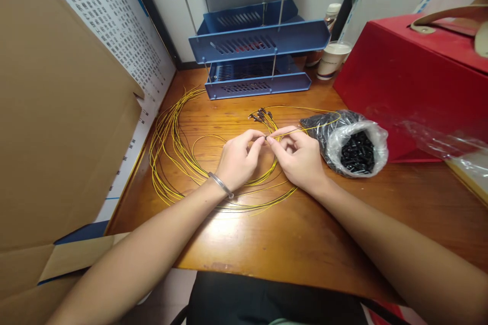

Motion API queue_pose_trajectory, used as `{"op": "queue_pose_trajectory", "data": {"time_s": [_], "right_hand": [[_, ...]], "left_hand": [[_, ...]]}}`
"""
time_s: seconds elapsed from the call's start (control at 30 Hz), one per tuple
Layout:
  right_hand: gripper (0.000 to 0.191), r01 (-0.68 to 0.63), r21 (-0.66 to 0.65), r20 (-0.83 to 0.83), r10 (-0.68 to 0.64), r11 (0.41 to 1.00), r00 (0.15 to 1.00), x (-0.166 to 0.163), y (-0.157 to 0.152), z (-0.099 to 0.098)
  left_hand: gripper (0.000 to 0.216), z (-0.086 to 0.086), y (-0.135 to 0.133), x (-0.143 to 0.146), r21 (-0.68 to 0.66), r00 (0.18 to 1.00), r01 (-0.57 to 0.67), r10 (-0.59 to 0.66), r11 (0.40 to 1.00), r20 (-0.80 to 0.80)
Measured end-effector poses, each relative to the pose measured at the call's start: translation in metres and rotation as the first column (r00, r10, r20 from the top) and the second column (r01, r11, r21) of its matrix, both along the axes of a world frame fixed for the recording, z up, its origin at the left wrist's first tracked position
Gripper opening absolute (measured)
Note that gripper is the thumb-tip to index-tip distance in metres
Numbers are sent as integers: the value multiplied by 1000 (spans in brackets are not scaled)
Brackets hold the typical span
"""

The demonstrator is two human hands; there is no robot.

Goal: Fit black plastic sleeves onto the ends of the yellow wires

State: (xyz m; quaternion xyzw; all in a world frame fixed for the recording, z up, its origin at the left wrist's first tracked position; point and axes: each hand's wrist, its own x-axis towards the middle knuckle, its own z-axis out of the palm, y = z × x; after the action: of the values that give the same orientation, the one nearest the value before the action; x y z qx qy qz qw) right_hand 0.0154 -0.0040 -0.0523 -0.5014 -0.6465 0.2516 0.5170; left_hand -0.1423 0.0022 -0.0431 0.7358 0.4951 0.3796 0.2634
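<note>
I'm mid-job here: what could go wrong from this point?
The tiny dark piece where the left hand and right hand meet could slip. The bracelet sits above loose wires and might snag them. The bag is open beside the right hand; a bump could spill its black pieces.

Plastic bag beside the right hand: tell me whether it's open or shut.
Open. The plastic bag has its mouth spread wide, and the small black pieces inside show plainly.
</note>
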Motion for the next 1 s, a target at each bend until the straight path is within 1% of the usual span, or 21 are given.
{"op": "queue_pose_trajectory", "data": {"time_s": [0.13,0.43,0.67,1.0], "right_hand": [[12,16,10,-34,-15,1000,999,-1,-2,0],[11,7,-8,27,-6,1000,1000,0,-1,1],[11,22,9,-13,-22,1000,1000,-1,-3,3],[11,11,-9,37,-11,1000,999,1,-1,2]], "left_hand": [[20,0,0,0,-2,1000,0,0,1000,1],[20,3,-1,0,-8,1000,27,-27,1000,15],[21,3,-1,0,-1,1000,-2,2,1000,-17],[19,2,-2,-1,2,1000,13,-13,1000,-3]]}}
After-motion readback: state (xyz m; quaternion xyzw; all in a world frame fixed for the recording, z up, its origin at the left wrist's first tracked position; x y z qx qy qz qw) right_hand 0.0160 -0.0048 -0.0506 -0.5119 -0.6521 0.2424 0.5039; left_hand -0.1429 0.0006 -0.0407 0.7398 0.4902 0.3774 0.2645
